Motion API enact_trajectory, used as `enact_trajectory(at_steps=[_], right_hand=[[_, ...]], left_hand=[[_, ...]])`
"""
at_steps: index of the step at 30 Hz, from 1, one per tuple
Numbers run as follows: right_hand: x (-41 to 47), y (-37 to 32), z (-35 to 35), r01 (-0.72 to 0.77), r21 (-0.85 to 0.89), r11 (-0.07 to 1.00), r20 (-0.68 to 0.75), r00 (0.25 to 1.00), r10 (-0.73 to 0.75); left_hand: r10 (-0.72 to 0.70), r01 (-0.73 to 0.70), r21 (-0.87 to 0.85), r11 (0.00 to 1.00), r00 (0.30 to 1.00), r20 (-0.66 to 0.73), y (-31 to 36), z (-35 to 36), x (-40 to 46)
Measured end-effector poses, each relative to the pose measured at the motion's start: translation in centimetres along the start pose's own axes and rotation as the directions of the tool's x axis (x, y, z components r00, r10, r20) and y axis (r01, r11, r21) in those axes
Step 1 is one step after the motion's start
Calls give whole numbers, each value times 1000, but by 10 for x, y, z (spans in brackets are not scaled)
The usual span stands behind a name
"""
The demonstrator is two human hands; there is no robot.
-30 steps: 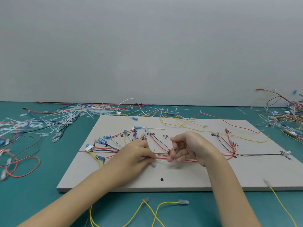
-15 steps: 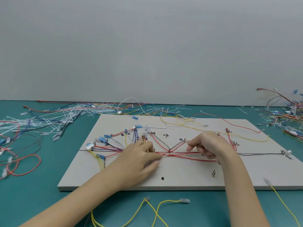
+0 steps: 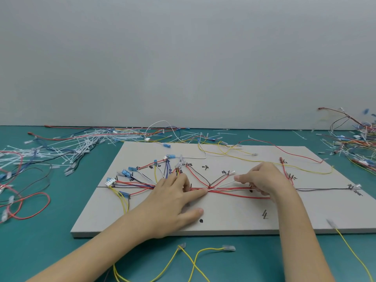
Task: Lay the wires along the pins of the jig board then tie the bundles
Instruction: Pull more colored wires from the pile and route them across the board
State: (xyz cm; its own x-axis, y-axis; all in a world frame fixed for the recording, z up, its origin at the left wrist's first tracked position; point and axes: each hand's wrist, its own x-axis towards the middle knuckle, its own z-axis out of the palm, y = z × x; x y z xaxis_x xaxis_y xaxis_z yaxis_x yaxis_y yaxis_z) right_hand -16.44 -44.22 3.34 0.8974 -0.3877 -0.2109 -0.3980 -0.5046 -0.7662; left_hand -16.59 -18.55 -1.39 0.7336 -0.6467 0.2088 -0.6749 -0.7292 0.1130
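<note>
Pinning the main bundle point(image 3: 230, 191) down with my left hand point(image 3: 175, 198): fingers straight and flat, index tip pressing the red wires at the pin node near the middle of the jig board point(image 3: 223, 224), thumb resting on bare board nearer the front edge, nothing gripped. Right hand point(image 3: 264, 180) sits further right on the same trunk, fingers curled, index and thumb extended left and pinching the end of a white wire point(image 3: 222, 184); the lower fingers look curled over the trunk, but I can't tell whether they actually grip it. Trunk long axis runs left-right along the pencil line across mid-board, from the white connector point(image 3: 110, 182) by the left edge toward the terminal point(image 3: 356, 187) near the right edge. The white wire rises off the node on a diagonal, up and right toward the far edge, parallel to the red/grey branch just beyond it. Key relation: the node lies between the two hands, touching the left index and a short stretch left of the right fingertips, so the left is the anchor and the right does the routing. My read: still laying, not tying; the next move wants the white lead drawn out along its branch while the left keeps pressure on. Cable ties point(image 3: 67, 147) lie heaped off the board's far-left corner, nearer the left hand. Loose yellow wires point(image 3: 193, 259) lie off the front edge.
</note>
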Motion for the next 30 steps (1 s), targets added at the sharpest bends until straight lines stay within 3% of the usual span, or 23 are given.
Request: enact_trajectory(at_steps=[11, 23, 30], right_hand=[[0, 11, -21, -76, 127, 989, -4, 997, 77], [-7, 11, -26, -99, -63, 993, -57, 994, 96], [-1, 11, -20, -116, -78, 990, -28, 993, 114]], left_hand=[[3, -3, -2, 1000, 1000, -10, -1, 3, 1], [7, -7, 1, 1000, 1000, -19, -3, 4, 1], [1, -1, -3, 1000, 1000, -19, -2, 4, 1]])
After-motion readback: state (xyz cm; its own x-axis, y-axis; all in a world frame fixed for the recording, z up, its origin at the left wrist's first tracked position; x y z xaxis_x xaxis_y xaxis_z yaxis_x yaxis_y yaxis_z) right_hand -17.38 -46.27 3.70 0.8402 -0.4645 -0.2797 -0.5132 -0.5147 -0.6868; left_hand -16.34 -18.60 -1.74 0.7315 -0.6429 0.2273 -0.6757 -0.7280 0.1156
